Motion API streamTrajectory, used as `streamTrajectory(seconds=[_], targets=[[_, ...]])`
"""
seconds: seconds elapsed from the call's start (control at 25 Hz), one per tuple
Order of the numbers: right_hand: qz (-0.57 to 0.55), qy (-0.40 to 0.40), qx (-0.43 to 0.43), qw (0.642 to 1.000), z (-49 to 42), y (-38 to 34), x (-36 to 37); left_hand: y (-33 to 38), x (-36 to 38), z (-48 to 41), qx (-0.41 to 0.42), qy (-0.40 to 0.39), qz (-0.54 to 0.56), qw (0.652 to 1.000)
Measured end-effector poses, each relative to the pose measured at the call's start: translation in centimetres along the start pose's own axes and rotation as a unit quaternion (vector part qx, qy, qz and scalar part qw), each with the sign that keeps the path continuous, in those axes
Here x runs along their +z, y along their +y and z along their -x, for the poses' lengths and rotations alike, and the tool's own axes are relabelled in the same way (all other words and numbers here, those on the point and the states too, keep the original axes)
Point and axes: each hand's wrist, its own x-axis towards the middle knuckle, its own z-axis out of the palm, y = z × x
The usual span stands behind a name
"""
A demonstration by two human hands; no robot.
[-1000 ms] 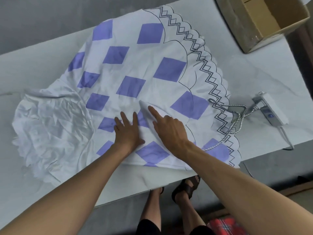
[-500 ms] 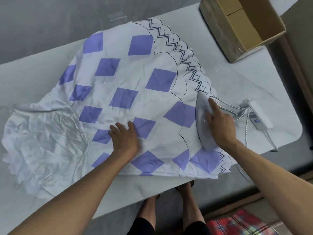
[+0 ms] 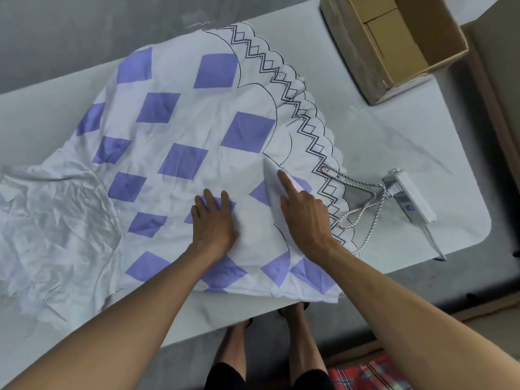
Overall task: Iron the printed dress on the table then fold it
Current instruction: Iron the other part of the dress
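Head view: I see the white dress with purple diamond print and black zigzag hem (image 3: 197,130) spread across the pale grey table (image 3: 394,153), its crumpled plain part at the left. Left hand (image 3: 215,220) lies flat on the fabric, fingers straight. Right hand (image 3: 305,218) grips the white iron (image 3: 271,190) on the dress, index finger stretched along it. Braided cord (image 3: 363,204) runs to a white power strip (image 3: 410,198). An open brown cardboard box (image 3: 346,52) sits at the far right.
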Motion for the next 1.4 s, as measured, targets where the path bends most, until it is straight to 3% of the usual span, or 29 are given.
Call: streamTrajectory(seconds=[0.36,0.52,0.6,0.88,1.24,1.4], targets=[[-0.028,0.059,0.093,0.993,-1.3,9.4,-3.1,0.9,-0.8,-0.2,-0.026,-0.020,0.007,0.999],[-0.055,0.063,0.069,0.994,-0.4,8.4,-4.7,0.5,-1.0,0.4,0.001,0.085,0.032,0.996],[-0.065,0.050,0.037,0.996,0.0,5.9,-4.6,0.0,-0.8,0.7,0.001,0.101,0.032,0.994],[-0.023,-0.043,-0.060,0.997,1.4,-2.1,0.5,-2.1,0.5,1.5,-0.028,0.006,0.019,0.999],[-0.020,0.017,0.057,0.998,0.1,3.6,-2.3,-2.8,-0.5,1.6,-0.007,-0.036,0.068,0.997],[-0.024,0.013,0.017,0.999,0.6,1.1,-4.7,-4.8,-1.9,3.2,-0.014,-0.004,0.220,0.975]])
